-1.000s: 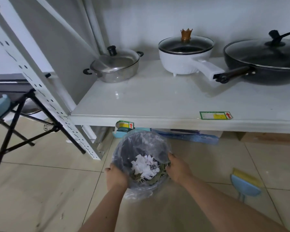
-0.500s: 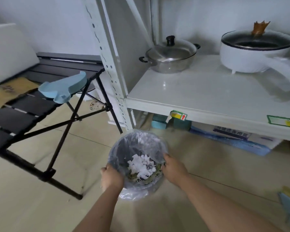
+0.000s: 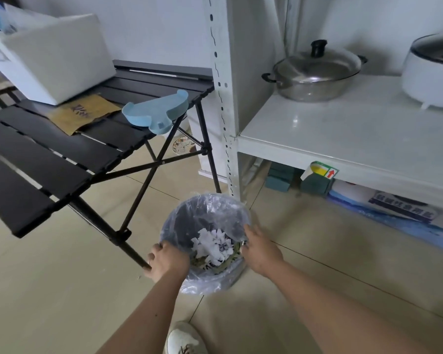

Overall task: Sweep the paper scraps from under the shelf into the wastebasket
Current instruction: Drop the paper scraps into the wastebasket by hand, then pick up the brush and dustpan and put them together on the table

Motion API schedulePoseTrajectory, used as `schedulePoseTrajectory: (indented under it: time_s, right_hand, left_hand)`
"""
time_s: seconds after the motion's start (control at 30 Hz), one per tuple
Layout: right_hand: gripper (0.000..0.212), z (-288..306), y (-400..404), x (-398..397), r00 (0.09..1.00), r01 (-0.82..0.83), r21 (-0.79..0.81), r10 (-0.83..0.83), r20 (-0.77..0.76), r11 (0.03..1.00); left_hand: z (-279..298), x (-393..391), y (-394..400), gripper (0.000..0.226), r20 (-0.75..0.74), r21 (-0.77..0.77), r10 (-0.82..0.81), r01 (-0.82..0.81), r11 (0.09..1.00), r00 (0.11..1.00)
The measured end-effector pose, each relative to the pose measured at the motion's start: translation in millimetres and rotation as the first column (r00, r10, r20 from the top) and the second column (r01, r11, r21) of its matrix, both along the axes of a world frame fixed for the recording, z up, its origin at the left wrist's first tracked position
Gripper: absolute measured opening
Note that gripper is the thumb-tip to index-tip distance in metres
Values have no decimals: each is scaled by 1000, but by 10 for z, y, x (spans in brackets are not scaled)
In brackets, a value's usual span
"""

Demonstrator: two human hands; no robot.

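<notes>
— While you stand over the tiled floor [image 3: 49, 290], what sits farthest to your left?

— You have a black folding table [image 3: 62, 149] there, carrying a white foam box [image 3: 56, 57], a brown paper sheet [image 3: 85, 113] and a light blue dustpan [image 3: 156, 114] at its near corner.

— And your hands?

— Your left hand [image 3: 168, 261] has its fingers curled over the near-left rim of the wastebasket [image 3: 205, 241], gripping it. The basket is lined with a clear plastic bag [image 3: 207, 281] and sits just in front of the shelf's white upright post [image 3: 223, 98]. White paper scraps [image 3: 212, 245] lie heaped inside it. Your right hand [image 3: 260, 251] holds the right rim, thumb along the edge.

— What is further right?

— You see the white shelf [image 3: 356, 134] with a lidded steel pot [image 3: 315, 72] and, at the frame edge, a white electric pot [image 3: 430, 75]. Under the shelf are green blocks [image 3: 279, 178] and a blue-printed bag [image 3: 404, 215]. Your white shoe [image 3: 183, 339] shows at the bottom.
</notes>
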State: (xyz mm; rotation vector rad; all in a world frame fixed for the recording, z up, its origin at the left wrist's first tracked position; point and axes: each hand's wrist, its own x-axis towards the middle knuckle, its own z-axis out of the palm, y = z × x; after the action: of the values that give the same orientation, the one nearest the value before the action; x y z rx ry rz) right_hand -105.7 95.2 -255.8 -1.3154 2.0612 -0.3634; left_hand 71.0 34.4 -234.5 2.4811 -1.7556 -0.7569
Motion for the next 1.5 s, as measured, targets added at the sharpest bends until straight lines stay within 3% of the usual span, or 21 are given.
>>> schedulePoseTrajectory:
  time_s: [0.17, 0.37, 0.8, 1.23, 1.5]
  right_hand:
    - [62, 153, 146, -168, 999, 25, -31, -25, -21, 999]
    - [60, 364, 455, -636, 994, 104, -31, -105, -23, 994]
    - [62, 515, 1774, -2110, 895, 444, -36, -445, -24, 895]
    - [61, -386, 2775, -2989, 724, 689, 127, -685, -77, 714]
    - [59, -1076, 3007, -3062, 655, 743, 282, -745, -126, 607]
  left_hand:
    - [188, -469, 118, 74, 104, -72, -172, 180, 981, 980]
    - [413, -1283, 352, 64, 66, -137, -351, 357, 924, 934]
    - [454, -3116, 1499, 63, 2, -195, -724, 710, 677, 690]
    - [-364, -4152, 2303, 65, -20, -72, -897, 894, 442, 442]
    - [-989, -4396, 2466, 67, -55, -9, -926, 927, 375, 374]
